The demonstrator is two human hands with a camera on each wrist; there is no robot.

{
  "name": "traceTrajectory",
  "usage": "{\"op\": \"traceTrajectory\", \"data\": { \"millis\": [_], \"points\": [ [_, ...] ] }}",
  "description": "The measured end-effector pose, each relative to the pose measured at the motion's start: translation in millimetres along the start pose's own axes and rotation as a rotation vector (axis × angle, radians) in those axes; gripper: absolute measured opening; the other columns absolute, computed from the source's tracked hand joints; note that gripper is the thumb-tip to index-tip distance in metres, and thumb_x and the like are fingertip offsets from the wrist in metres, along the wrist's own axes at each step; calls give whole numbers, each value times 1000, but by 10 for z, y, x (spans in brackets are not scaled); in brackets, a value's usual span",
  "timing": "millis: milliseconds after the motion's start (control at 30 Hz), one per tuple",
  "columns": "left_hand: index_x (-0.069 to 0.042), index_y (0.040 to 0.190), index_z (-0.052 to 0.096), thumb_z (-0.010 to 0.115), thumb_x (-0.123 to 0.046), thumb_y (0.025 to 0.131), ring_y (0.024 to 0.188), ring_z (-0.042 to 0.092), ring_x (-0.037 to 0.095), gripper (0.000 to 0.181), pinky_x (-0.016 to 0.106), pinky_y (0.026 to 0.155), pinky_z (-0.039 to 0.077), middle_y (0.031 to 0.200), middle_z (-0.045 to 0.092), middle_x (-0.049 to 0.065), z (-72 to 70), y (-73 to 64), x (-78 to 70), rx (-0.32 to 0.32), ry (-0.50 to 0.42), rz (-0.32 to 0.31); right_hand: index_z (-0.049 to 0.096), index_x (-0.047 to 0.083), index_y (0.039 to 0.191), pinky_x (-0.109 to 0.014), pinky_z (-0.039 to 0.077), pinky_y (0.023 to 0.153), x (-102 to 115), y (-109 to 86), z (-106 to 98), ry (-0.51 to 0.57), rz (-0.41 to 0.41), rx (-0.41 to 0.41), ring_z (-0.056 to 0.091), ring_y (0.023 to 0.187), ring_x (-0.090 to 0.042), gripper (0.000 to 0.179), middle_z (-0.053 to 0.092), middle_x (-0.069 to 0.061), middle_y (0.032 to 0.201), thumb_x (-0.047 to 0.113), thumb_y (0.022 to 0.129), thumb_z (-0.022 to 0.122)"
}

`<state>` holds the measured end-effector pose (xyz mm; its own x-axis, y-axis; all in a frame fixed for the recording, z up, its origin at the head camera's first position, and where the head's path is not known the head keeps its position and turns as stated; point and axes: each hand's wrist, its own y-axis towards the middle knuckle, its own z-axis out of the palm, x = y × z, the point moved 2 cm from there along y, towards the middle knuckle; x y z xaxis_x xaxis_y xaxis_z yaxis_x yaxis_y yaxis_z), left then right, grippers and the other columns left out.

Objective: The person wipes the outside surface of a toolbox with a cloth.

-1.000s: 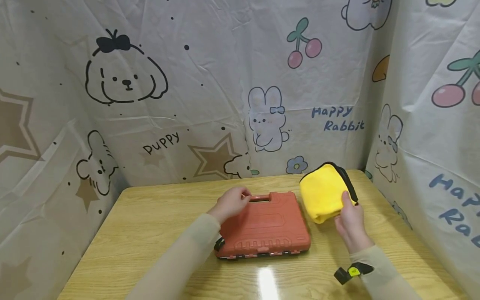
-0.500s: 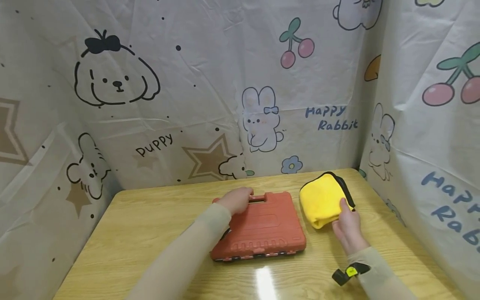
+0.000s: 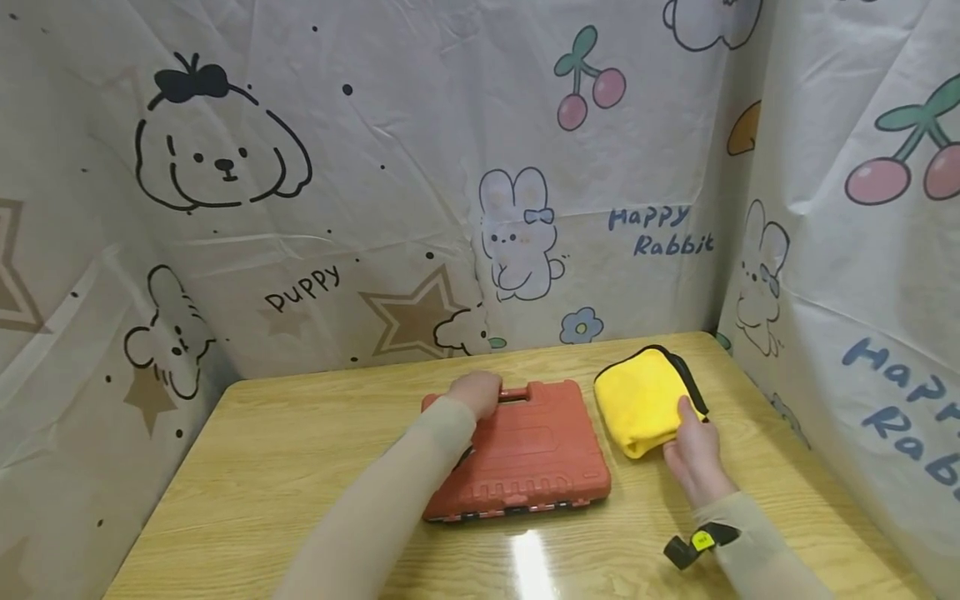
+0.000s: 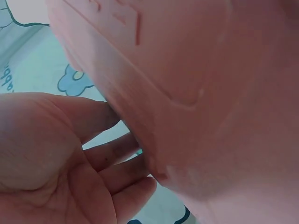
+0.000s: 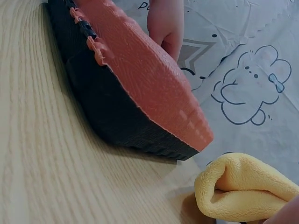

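The table (image 3: 300, 450) bears the red case (image 3: 543, 454), lying flat; just right of it is the folded yellow cloth (image 3: 645, 396), gripped by the right hand (image 3: 693, 450). The left hand (image 3: 476, 393) meets the case's rear edge (image 3: 555, 386), grip unclear; it should steady the case.

Left fingers (image 4: 122, 174) partly hidden behind red case (image 4: 201, 70); right wrist view crops yellow cloth (image 5: 250, 170).

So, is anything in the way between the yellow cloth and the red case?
No, nothing I can see. In the head view, the yellow cloth, held in the right grip, is just beside the red case, and only wooden table shows in the narrow gap.
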<state>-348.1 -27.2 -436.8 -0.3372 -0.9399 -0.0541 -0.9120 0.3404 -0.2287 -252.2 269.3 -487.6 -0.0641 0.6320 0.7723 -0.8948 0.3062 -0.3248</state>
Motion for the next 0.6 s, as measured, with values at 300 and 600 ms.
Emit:
{"op": "traceTrajectory", "data": {
  "millis": [300, 600],
  "points": [
    [-13, 110, 75, 54, -14, 107, 105, 71, 19, 22, 41, 88, 61, 116, 75, 4, 35, 76, -16, 10, 68, -61, 6, 14, 166, -15, 28, 120, -23, 17, -25, 21, 20, 1, 28, 146, 0, 67, 45, 19, 131, 38, 110, 35],
    [-11, 108, 77, 54, -13, 106, 103, 70, 17, 23, 39, 89, 60, 114, 75, 4, 29, 148, 4, 24, 60, -59, 5, 14, 166, -16, 25, 122, -46, 58, -34, 5, 21, 11, 23, 151, -2, 68, 41, 19, 142, 39, 110, 34]
  ]
}}
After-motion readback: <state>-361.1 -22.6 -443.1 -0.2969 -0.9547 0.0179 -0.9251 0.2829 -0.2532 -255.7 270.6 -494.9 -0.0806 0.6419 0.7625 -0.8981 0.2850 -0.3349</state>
